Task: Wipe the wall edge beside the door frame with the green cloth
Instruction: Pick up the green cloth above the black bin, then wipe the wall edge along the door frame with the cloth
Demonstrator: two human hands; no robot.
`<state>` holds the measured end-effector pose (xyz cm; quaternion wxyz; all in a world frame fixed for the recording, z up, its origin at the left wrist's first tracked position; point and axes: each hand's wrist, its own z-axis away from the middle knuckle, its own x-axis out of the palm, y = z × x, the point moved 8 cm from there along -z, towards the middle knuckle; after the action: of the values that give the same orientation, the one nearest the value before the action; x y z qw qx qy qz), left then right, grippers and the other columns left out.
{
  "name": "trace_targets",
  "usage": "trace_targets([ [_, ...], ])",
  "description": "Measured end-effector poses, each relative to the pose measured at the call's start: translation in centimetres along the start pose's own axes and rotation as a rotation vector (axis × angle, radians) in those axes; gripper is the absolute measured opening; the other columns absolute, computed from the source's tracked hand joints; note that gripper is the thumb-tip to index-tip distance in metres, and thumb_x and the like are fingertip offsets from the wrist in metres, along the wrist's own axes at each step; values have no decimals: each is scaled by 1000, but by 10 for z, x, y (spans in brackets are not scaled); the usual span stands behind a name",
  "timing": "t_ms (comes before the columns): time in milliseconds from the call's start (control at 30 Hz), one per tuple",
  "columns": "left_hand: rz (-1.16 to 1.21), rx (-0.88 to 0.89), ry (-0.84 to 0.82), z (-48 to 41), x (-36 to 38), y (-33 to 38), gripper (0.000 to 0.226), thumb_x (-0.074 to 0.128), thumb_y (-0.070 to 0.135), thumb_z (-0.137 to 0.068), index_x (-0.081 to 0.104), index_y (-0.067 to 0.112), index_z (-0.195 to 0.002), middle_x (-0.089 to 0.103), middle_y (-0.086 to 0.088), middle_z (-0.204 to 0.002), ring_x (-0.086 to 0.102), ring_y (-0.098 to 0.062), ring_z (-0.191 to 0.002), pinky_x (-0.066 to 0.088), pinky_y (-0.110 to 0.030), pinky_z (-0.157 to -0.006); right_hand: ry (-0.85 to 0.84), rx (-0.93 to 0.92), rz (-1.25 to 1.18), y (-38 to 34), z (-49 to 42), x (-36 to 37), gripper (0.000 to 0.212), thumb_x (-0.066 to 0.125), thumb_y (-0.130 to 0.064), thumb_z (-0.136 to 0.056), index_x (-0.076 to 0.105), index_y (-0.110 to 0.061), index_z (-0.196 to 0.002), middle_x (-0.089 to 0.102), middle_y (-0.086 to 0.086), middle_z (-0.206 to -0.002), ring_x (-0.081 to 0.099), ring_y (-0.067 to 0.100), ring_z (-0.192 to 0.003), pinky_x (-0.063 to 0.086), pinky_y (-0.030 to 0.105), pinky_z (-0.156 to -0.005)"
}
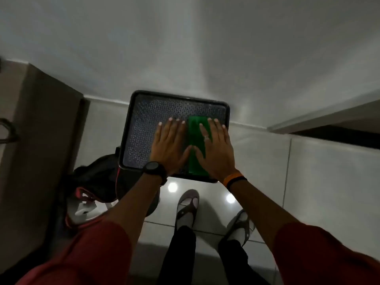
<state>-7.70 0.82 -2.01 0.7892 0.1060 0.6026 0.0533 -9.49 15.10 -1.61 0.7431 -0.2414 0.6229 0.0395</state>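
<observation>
A folded green cloth (196, 145) lies flat on a dark patterned tray-like surface (141, 128) that stands against the white wall (185, 48). My left hand (169, 145) rests flat, fingers spread, just left of the cloth, its thumb touching the cloth's edge. My right hand (218, 149) lies flat over the cloth's right side, fingers spread, a ring on one finger. Neither hand grips the cloth. A door frame edge (320, 116) shows at the right, with a dark opening behind it.
A brown cabinet side (37, 140) rises at the left. A dark bag (96, 177) with red trim sits on the floor beside it. My two feet in sandals (188, 206) stand on glossy white floor tiles (308, 182).
</observation>
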Motion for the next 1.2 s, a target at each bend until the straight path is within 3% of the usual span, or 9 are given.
trace_targets([
  [167,12,0,-20,-11,55,-17,75,22,57,-100,21,13,-162,23,-14,-168,15,-33,-157,12,-52,-128,-1,-21,-46,9,-8,41,50,66,-19,-103,53,-6,-150,47,22,-159,40,40,-151,37,56,-124],
  [300,-1,19,43,-16,65,-17,70,32,51,-101,32,10,-158,28,-17,-165,23,-37,-154,20,-55,-125,203,-66,-68,9,-13,33,23,79,1,-90,78,1,-113,74,23,-123,72,41,-115,66,48,-87],
  [433,30,11,75,-19,44,-8,66,48,42,-103,34,6,-157,32,-19,-163,30,-38,-151,21,-54,-125,159,-63,-103,8,-16,16,28,81,10,-82,79,4,-109,75,24,-119,73,43,-110,67,46,-68],
  [567,31,26,172,-18,-12,12,70,38,47,-100,39,4,-154,41,-19,-159,38,-39,-146,29,-53,-121,187,-49,-104,5,-12,-35,33,81,13,-79,78,5,-111,75,25,-121,71,46,-114,67,48,-70],
  [667,35,58,293,-11,-75,39,66,48,43,-100,44,1,-150,47,-21,-153,45,-41,-141,39,-54,-116,291,-32,-103,2,-3,-109,37,84,15,-74,79,3,-109,76,22,-120,73,43,-110,67,44,-69],
  [833,60,130,504,5,-215,98,66,50,41,-98,42,3,-151,48,-19,-153,44,-38,-140,30,-52,-122,519,-66,-134,-5,17,-265,37,79,15,-80,79,-1,-113,75,18,-123,72,40,-107,65,38,-74],
  [933,79,158,673,17,-324,136,69,53,42,-97,38,8,-155,43,-13,-158,39,-33,-145,24,-47,-125,754,-132,-99,-13,36,-381,25,63,-3,-97,77,-5,-118,74,13,-128,67,33,-110,59,35,-77],
  [1067,21,272,882,44,-466,188,67,51,43,-95,44,6,-151,48,-16,-153,43,-34,-141,30,-50,-122,973,-207,-84,-42,69,-530,37,43,-17,-110,76,-8,-124,72,10,-131,65,31,-111,57,34,-82],
  [1200,4,379,1170,80,-617,246,64,47,43,-98,47,3,-148,52,-17,-150,43,-35,-141,32,-51,-120,1246,-319,-24,-73,106,-675,25,57,-6,-106,77,-6,-122,73,14,-129,68,34,-110,57,34,-94],
])
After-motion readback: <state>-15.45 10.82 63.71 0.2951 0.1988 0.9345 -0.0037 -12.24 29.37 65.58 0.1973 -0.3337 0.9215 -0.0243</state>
